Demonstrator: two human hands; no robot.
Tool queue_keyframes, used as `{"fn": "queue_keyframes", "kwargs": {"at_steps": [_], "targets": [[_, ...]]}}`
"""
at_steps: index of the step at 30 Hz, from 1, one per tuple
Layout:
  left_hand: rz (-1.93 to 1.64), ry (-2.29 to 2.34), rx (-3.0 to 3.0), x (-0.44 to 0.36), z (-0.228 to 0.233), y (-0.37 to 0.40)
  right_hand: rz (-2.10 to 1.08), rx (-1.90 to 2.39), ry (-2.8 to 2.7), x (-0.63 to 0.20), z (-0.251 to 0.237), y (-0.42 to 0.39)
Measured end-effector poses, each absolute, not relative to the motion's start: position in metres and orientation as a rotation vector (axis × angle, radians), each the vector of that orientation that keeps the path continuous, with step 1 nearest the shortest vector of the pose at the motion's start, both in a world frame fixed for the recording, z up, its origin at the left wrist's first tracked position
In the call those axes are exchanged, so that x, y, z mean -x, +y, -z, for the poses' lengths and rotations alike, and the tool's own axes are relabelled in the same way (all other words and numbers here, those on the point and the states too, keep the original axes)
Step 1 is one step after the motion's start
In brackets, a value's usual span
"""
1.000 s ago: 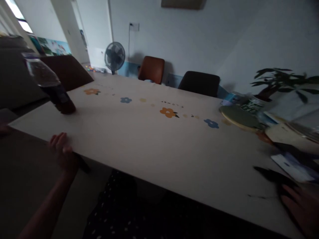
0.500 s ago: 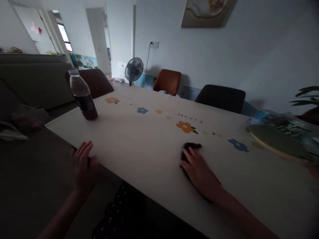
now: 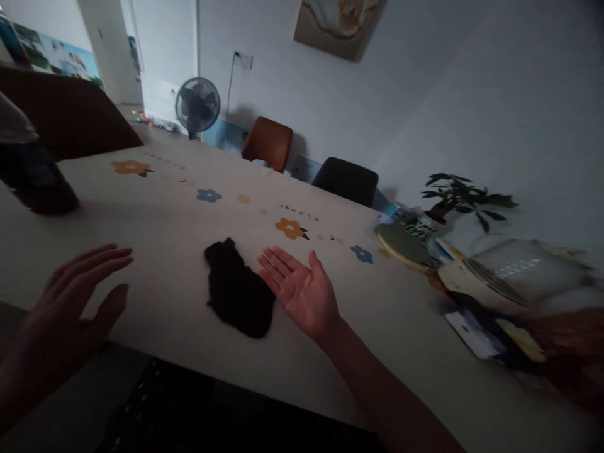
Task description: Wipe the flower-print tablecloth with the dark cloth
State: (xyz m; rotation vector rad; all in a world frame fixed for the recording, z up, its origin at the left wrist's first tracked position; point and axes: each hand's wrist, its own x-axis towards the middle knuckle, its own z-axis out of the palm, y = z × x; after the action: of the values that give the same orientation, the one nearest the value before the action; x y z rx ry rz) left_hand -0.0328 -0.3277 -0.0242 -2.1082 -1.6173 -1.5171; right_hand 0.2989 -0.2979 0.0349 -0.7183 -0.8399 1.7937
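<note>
A dark crumpled cloth [image 3: 238, 292] is seen lying flat on the desk [image 3: 189, 220], near its front edge and roughly midway between the two hands. Just beside it, on its right, the right hand [image 3: 302, 292] is held palm up with the fingers [image 3: 276, 264] spread wide — nothing is gripped, and whether the fingertips touch the cloth cannot be told. The left hand [image 3: 70, 308] is raised at the front edge of the desk, well apart from the cloth, its fingers likewise stretched out and holding nothing. Bare cream surface, printed with small flowers, is left between cloth and left hand, and behind the cloth as far as the far edge. A dark bottle [image 3: 31, 170] stands at the left border of the view. The right end of the desk is crowded — a round plate [image 3: 406, 245], papers [image 3: 476, 333] and a potted plant [image 3: 460, 198] are gathered there. Chairs [image 3: 267, 141] are set along the far edge.
</note>
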Motion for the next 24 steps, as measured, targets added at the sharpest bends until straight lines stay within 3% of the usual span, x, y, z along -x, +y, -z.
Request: {"fn": "queue_keyframes", "kwargs": {"at_steps": [7, 16, 24], "targets": [[1.146, -1.14, 2.701, -0.053, 0.019, -0.312, -1.782, 0.689, -0.804, -0.319, -0.033, -0.306], [0.241, -1.181, 3.133, -0.087, 0.019, -0.272, -1.68, 0.921, -0.55, -0.344, -0.031, -0.314], [0.283, -1.671, 2.756, -0.006, 0.02, -0.26, -1.647, 1.188, -0.641, -0.382, -0.02, -0.345]]}}
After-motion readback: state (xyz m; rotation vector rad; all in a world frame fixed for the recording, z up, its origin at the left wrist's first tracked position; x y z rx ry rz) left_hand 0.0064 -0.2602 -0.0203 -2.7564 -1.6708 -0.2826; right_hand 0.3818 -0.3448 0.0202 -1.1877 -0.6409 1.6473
